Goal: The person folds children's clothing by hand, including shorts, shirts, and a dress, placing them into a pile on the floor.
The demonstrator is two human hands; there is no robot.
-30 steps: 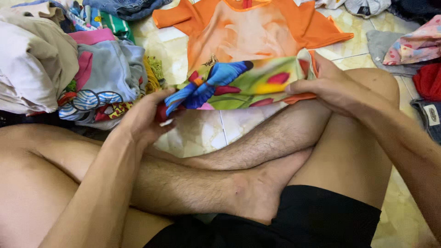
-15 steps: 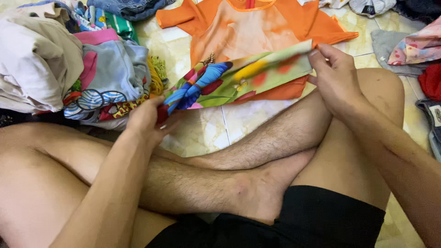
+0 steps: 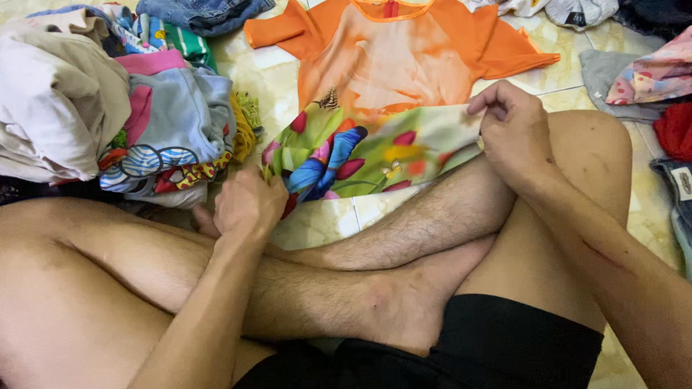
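Head view looks down on a tiled floor point(image 3: 274, 72) of pale, glossy squares, with the person's bare crossed legs point(image 3: 404, 238) filling the lower half. To the left sits a heap of clothes point(image 3: 108, 115), cream and grey pieces bundled with pink and patterned ones. Ahead lies an orange shirt point(image 3: 389, 50), spread flat with its sleeves out and its lower edge hidden under the floral cloth point(image 3: 360, 155).

That cloth is the piece in hand: a green fabric printed with red and pink tulips, a blue butterfly near its left part and a small butterfly at its top edge. It lies stretched crosswise between the two hands, over the hem of the shirt and just beyond the shin, its surface fairly flat with soft creases (the lower edge curls slightly toward the leg).

The left hand point(image 3: 249, 205) is closed in a loose fist on the cloth's left end, the fabric bunched inside the fingers. The right hand point(image 3: 512, 130) pinches the cloth's right end between thumb and curled fingers, resting above the right knee. More garments, pink and red, lie at the right edge point(image 3: 659, 94).
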